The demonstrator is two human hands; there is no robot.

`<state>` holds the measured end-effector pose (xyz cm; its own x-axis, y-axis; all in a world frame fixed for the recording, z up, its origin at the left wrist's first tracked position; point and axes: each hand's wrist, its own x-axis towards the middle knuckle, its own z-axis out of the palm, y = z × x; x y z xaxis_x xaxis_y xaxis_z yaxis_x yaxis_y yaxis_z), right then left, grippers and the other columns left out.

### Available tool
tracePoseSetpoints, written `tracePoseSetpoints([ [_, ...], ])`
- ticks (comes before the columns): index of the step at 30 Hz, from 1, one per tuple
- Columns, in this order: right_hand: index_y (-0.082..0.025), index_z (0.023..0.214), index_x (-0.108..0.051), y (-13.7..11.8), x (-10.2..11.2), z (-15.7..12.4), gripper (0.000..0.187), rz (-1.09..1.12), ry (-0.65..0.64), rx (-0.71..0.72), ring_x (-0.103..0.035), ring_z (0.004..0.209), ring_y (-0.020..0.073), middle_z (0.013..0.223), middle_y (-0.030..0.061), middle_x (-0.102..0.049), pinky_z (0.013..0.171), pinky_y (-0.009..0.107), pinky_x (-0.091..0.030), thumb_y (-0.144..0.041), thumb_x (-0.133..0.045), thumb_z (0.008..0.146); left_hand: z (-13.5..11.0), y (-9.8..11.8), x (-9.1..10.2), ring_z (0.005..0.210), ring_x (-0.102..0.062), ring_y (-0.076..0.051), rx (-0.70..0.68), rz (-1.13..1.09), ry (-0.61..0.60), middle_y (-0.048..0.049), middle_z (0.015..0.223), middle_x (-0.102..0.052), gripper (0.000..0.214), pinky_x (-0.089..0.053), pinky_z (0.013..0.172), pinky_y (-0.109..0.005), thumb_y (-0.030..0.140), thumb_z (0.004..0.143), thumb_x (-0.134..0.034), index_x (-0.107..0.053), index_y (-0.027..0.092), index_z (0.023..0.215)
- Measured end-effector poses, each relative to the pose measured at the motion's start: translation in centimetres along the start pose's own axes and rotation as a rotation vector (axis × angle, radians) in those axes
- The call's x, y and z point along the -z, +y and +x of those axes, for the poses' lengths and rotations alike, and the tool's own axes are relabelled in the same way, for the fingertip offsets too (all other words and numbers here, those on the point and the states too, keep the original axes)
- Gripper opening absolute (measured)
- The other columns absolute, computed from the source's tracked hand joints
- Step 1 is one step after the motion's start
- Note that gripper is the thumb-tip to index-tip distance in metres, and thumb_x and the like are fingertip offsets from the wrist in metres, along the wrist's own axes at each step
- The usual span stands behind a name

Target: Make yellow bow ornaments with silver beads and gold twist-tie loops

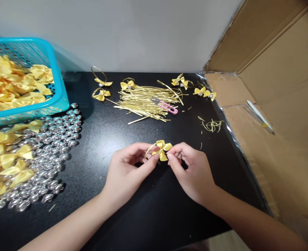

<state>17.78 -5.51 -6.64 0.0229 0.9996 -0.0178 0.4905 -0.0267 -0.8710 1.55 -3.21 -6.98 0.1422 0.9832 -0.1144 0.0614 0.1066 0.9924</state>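
Observation:
A yellow ribbon bow (162, 150) with a loop of gold twist tie (148, 150) is held up between my two hands, just above the black table. My left hand (133, 164) pinches the bow's left side and the loop between thumb and fingers. From the other side, my right hand (189, 165) has its thumb and fingertips closed at the bow's right edge. Exactly what the right fingertips grip is partly hidden. Beyond the hands lies a pile of gold twist ties (143, 101), with pink-handled thread snips (167, 106) on top.
At left, a blue basket (60, 87) holds yellow bows; silver beads (62, 132) and loose bows (19, 170) lie before it. Looped bows (101, 94) sit along the back, more (205, 92) at back right. Gold scraps (212, 125) lie right; a white-handled tool (260, 115) rests on cardboard.

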Motion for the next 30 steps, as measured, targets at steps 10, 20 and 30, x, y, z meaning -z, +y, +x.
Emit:
tracePoseSetpoints([
  [10,-0.017,0.071,-0.058,-0.02,-0.02,0.04,0.012,-0.057,0.047,0.05,-0.052,0.049,0.0053,0.057,-0.0043,-0.057,0.05,0.015,-0.041,-0.011,-0.054,0.08,0.07,0.29,-0.29,0.057,-0.063,-0.004,0.076,-0.102,0.002,0.0037,0.072,-0.073,0.006,-0.051,0.058,-0.011,0.015,0.074,-0.074,-0.072,0.02,0.078],
  [20,-0.017,0.072,-0.059,0.32,-0.11,-0.01,0.011,-0.034,0.04,0.043,-0.054,0.051,0.0053,0.059,-0.0042,-0.058,0.052,0.014,-0.042,-0.011,-0.055,0.08,0.34,0.25,-0.36,0.056,-0.061,-0.004,0.158,-0.144,-0.005,0.0038,0.064,-0.07,0.01,-0.049,0.057,-0.009,0.012,0.069,-0.078,-0.072,0.018,0.074],
  [30,-0.018,0.074,-0.058,0.47,-0.11,0.11,0.01,0.1,-0.044,-0.086,-0.063,0.059,0.0123,0.064,-0.0008,-0.063,0.056,0.022,-0.048,-0.019,-0.054,0.083,0.25,0.35,-0.3,0.054,-0.06,-0.003,0.152,-0.154,-0.017,0.0054,0.061,-0.069,0.01,-0.047,0.055,-0.008,0.011,0.07,-0.076,-0.071,0.018,0.071],
])
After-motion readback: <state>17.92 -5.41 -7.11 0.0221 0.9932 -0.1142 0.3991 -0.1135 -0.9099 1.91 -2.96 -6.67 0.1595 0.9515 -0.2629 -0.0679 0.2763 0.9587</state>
